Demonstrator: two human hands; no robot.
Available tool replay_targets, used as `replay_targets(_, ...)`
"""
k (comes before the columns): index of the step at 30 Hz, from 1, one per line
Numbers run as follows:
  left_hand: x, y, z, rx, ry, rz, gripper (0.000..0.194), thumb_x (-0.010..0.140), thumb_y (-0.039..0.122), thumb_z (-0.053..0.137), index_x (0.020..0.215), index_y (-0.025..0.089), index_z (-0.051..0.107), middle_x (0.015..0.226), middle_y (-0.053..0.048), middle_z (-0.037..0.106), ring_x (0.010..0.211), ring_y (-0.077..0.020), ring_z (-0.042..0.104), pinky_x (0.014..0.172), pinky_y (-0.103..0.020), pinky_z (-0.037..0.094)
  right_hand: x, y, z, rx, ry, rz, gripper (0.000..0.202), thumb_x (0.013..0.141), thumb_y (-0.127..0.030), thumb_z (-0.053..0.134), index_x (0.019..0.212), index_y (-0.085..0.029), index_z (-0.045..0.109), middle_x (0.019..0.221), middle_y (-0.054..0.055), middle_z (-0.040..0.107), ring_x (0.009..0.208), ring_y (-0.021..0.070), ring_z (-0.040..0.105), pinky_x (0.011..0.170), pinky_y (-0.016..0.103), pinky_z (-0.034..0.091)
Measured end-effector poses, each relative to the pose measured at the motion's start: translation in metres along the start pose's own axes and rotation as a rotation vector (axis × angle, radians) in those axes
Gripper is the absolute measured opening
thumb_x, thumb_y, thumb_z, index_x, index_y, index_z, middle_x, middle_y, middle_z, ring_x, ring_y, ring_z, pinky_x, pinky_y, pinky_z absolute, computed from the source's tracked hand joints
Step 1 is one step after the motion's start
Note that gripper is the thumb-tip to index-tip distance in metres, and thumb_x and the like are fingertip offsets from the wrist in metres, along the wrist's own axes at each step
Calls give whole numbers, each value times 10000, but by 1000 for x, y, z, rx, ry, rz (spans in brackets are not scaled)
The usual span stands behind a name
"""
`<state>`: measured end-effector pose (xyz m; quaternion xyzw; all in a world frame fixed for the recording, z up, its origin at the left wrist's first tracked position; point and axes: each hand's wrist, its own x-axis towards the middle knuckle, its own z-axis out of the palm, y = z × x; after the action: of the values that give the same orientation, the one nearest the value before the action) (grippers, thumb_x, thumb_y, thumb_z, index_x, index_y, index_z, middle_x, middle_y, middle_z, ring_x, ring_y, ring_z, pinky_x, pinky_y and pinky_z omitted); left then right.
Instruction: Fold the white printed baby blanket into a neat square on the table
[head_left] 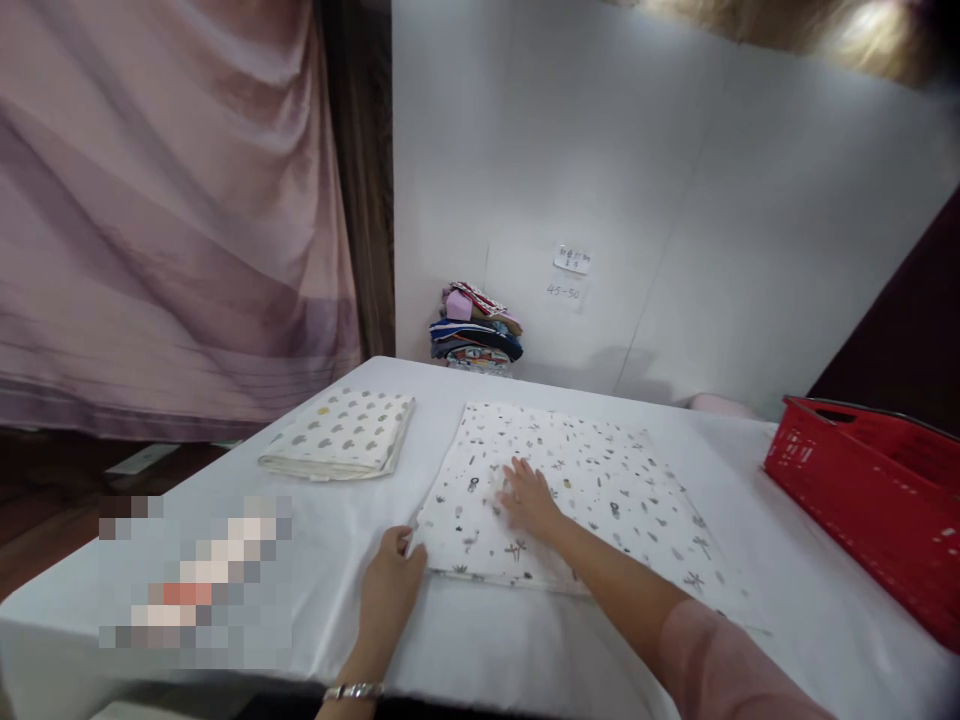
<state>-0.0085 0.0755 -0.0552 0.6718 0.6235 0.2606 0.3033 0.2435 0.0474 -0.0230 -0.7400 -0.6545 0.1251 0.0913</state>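
Across the centre of the frame, a printed cloth [600,465] lies spread on the table [337,530], its near edge set back from the table's front. The right hand [531,500] rests open on it; the left hand [394,575] curls at its lower-left corner, grip undetermined. Strips of tabletop separate it from the folded stack [345,430] at left and basket [855,515] at right.
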Motion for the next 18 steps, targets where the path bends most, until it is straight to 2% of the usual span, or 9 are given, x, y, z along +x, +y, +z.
replay_targets(4,2,-3,2,-14,9,-8,295,793,336,453,1057,210,487,1047,-92,644,983,-239,608,815,-326,453,2,56,-14,-111,88,213,673,903,-534,197,1448,-141,163,1523,69,18,1389,214,-43,1105,418,-2)
replay_targets(8,3,-5,3,-68,36,-44,305,787,374,452,1048,221,490,1035,-79,646,978,-235,609,801,-326,464,-2,92,-3,-104,16,347,704,896,-567,162,1451,-135,139,1522,72,43,1390,212,-3,1104,410,26)
replay_targets(13,5,-7,4,-73,45,-62,316,778,396,457,1045,231,489,1044,-68,647,993,-233,606,807,-329,467,0,100,2,-70,-19,359,709,893,-571,164,1445,-125,168,1520,77,73,1388,228,27,1097,437,46)
replay_targets(18,6,-6,4,-29,40,-65,318,767,393,469,1042,236,496,1038,-67,651,1018,-240,597,807,-329,468,3,101,3,-77,26,347,711,900,-572,129,1447,-117,150,1521,89,51,1387,237,-16,1091,438,25)
